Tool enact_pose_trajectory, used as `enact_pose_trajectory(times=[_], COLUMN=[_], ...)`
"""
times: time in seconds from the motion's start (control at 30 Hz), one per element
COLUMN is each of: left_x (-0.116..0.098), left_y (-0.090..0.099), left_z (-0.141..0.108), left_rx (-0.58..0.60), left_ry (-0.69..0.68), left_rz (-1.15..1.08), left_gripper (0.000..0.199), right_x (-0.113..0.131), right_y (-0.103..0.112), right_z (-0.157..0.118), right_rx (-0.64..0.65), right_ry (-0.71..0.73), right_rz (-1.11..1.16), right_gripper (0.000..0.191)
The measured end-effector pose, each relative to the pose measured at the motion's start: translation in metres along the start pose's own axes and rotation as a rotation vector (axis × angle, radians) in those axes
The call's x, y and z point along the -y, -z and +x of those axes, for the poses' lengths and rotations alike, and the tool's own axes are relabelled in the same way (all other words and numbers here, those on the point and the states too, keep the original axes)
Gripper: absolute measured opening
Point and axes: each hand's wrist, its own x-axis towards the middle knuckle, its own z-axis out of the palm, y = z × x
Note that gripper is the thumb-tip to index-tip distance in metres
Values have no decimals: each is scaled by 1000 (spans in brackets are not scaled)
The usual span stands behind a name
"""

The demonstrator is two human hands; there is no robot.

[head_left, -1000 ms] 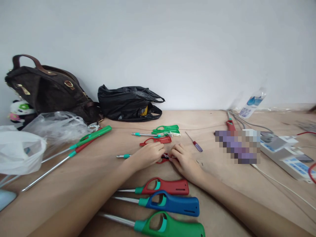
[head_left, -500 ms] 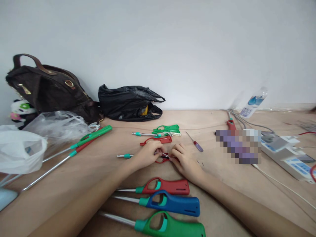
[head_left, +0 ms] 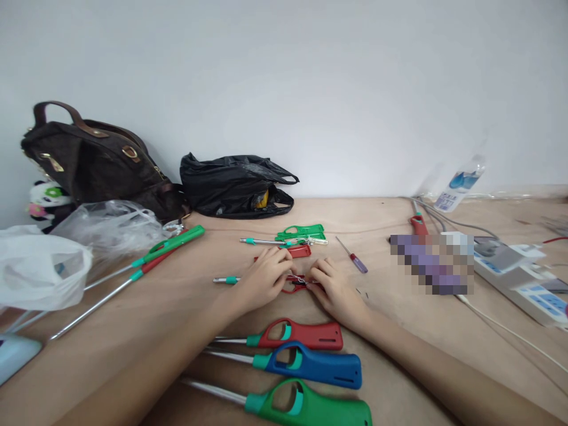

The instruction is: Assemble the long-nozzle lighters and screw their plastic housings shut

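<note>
- An opened red gas lighter [head_left: 300,283] was placed near the middle of the desk [head_left: 350,216], between the two hands, its black inner part and pale wires exposed.
- The lighter's end nearer the desk's right edge was grasped by the right hand [head_left: 337,296], its grip closed there between thumb and fingertips.
- The left hand [head_left: 266,275] was laid over the lighter's other side, fingers curled by the wires; whether anything was pinched in its grip cannot be told, since the fingertips were partly hidden.
- A metal tube with a teal collar [head_left: 231,280] was seen beyond the left hand, toward the desk's left edge.
- A red casing half [head_left: 302,252] was partly covered by the left fingers; nearer the far edge, a green casing half [head_left: 313,231] was laid behind a wired clear part [head_left: 318,241].
- A purple-handled screwdriver [head_left: 358,263] was laid to the right of these, its handle turned toward the near edge.
- Toward the near edge, a whole red lighter [head_left: 319,336], a blue lighter [head_left: 332,368] and a green lighter [head_left: 337,409] were lined up, tubes pointed toward the left edge.
- By the far edge, a dark backpack [head_left: 102,165] and a black plastic bag [head_left: 222,189] were set toward the left, and a tilted bottle [head_left: 461,183] toward the right.
- A power strip [head_left: 539,299] was placed toward the right edge.
</note>
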Motion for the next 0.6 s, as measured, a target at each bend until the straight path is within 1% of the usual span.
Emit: enact_pose_trajectory(times=[0.1,0.17,0.27,0.4,0.47,0.6], left_x=[-4,-5,-4,0,1,5], left_y=[-2,-4,-5,-5,-5,-10], left_z=[4,8,14,17,17,15], left_rx=[43,79,117,146,166,185], left_ry=[19,27,1,-40,-69,-192], left_rz=[57,89,134,148,165,280], left_gripper=[36,31,23,18,17,16], right_x=[0,0,1,1,0,-3], right_y=[0,1,1,1,0,-2], right_z=[0,0,0,-1,-1,-1], right_rx=[0,4,18,27,25,3], right_ry=[10,11,4,-3,5,18], right_rz=[-13,-16,-16,-20,-16,-28], right_gripper=[12,12,13,12,12,12])
